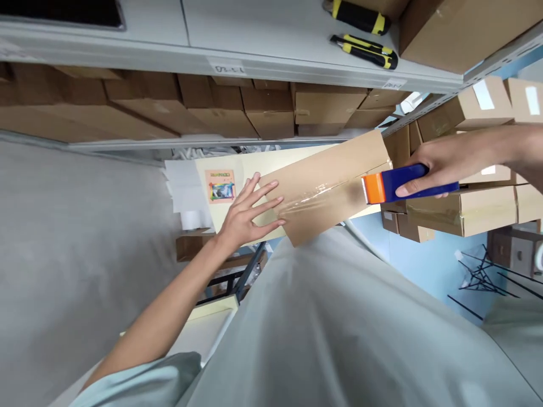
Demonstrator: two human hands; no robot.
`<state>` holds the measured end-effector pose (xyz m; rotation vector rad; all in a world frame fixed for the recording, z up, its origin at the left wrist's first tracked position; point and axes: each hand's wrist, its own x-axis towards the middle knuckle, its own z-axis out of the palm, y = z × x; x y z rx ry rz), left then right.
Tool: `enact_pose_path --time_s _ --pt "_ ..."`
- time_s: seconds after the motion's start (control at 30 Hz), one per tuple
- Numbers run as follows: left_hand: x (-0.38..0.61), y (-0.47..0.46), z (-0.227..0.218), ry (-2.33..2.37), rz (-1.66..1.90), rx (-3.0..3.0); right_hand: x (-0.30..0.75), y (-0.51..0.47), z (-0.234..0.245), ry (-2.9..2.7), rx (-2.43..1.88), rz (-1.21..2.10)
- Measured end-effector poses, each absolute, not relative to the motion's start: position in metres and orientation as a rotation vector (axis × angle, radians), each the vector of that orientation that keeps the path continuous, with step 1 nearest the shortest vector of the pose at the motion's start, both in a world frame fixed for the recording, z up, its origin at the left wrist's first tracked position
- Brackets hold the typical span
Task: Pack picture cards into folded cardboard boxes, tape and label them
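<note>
**Clear tape runs across a brown box**

The box [326,175] is long, flat, brown cardboard. It lies in the middle of the view, slanted, with its right end higher. A shiny strip of clear tape [316,195] runs along its top face, wrinkled a little near the left end. Under the box is a cream sheet [237,164] with a small colourful sticker [220,185].

The left hand [246,212] lies flat on the left end of the box. Its grip is spread: the fingers are apart and stretched out, holding nothing, with the fingertips touching the start of the tape. The left forearm comes up from the lower left, bare.

The right hand [445,161] comes in from the right edge. Its grip is closed around the blue handle of a dispenser [390,183], with the thumb under it. The orange head of the dispenser is at the right end of the box, where the tape leaves it.

The lower edge of the box is against the person's pale garment [339,316]. Just right of the dispenser is a stack of cartons [466,209], close under the right hand. Above, a shelf [254,34] carries two yellow-black knives [365,52], with a row of cartons below it. To the left is a plain grey surface [76,237], well apart from both hands.
</note>
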<state>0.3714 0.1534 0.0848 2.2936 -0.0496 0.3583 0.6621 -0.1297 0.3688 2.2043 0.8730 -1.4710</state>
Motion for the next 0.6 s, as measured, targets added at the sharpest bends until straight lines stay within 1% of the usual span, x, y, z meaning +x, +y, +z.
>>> enact_pose_path --time_s 0.13,0.27,0.4,0.47,0.53,0.6 --pt "0.365 0.141 0.095 0.055 0.34 2.35 0.701 -0.148 0.371 0.824 2.182 -1.449" --pt "0.36 0.125 0.102 0.13 0.322 2.376 0.729 -0.164 0.371 0.797 2.18 -1.493" --pt "0.358 0.118 0.106 0.138 0.325 2.417 0.76 -0.178 0.359 0.883 2.178 -1.613" --pt "0.358 0.117 0.108 0.152 0.314 2.445 0.783 -0.189 0.348 0.84 2.175 -1.681" --pt "0.36 0.116 0.111 0.177 0.292 2.469 0.807 -0.205 0.332 0.737 2.371 -1.61" --pt "0.363 0.115 0.115 0.198 0.273 2.483 0.826 -0.226 0.31 0.622 2.735 -1.387"
